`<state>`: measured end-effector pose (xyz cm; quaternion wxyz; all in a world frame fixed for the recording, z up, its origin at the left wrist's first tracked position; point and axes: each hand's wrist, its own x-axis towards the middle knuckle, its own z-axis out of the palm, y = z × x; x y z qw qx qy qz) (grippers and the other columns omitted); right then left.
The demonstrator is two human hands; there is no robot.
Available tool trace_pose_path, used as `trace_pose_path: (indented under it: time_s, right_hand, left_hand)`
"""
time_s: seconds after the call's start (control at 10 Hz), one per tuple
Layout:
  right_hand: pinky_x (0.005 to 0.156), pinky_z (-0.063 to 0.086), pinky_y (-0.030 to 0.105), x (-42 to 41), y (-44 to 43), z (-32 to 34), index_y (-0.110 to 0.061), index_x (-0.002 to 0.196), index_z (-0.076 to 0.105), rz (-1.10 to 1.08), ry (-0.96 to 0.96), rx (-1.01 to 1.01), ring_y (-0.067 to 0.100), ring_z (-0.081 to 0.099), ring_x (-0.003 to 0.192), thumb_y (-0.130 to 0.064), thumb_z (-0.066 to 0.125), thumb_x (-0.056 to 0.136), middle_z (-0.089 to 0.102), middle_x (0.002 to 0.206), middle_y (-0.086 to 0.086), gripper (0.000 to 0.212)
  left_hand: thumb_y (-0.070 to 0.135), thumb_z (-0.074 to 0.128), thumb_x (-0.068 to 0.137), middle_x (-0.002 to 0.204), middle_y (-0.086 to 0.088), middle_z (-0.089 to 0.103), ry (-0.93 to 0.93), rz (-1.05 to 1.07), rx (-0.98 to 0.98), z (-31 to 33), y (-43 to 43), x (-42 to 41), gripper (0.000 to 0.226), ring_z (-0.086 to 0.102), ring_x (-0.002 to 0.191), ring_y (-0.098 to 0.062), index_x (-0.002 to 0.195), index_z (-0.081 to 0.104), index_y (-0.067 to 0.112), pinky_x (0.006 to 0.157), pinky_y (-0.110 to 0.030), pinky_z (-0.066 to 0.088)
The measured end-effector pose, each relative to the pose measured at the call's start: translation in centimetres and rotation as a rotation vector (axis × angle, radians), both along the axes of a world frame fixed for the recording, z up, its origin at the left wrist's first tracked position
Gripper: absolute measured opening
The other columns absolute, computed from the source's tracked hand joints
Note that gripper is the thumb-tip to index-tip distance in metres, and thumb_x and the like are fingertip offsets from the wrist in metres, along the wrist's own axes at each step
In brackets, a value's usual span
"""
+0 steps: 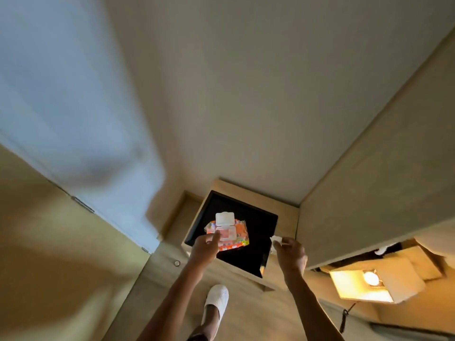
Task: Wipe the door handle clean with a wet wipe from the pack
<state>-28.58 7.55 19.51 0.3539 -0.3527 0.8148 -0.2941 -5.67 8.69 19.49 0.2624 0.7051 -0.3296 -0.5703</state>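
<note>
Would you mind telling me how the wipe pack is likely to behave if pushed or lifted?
The wipe pack looks like crinkled soft film, so it would probably sag when lifted. Flat on the glossy black tabletop, it may slide rather than tip.

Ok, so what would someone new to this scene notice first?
The bright orange patterned wipe pack, its white lid flipped open, stands out on the black tabletop at centre. The left hand touches the pack, while the right hand pinches a white wipe just beside it. A glowing lamp sits lower right.
</note>
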Motion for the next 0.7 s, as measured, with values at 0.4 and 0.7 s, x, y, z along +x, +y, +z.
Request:
trace_pose_path:
  time_s: [0.4,0.7]
  right_hand:
    - [0.064,0.048,0.026,0.1,-9.4,-5.8,-0.016,0.091,0.072,0.076,0.134,0.134,0.028,0.068,0.085,-0.025,0.07,0.083,0.074,0.092,0.007,0.012]
    - [0.081,0.046,0.025,1.6,-8.5,-6.7,-0.012,0.128,0.061,0.215,0.199,0.187,0.029,0.062,0.112,-0.034,0.061,0.091,0.066,0.124,0.012,0.043]
  left_hand:
    - [0.044,0.044,0.098,0.117,-0.006,0.067,-0.152,-0.243,0.031,-3.6,-10.4,-1.3,0.043,0.06,0.092,-0.009,0.124,0.061,0.015,0.054,-0.008,0.042]
    - [0.05,0.04,0.097,0.132,-0.004,0.061,-0.308,-0.435,-0.028,-6.4,-10.9,0.1,0.049,0.062,0.112,-0.016,0.136,0.05,0.021,0.082,-0.026,0.053]
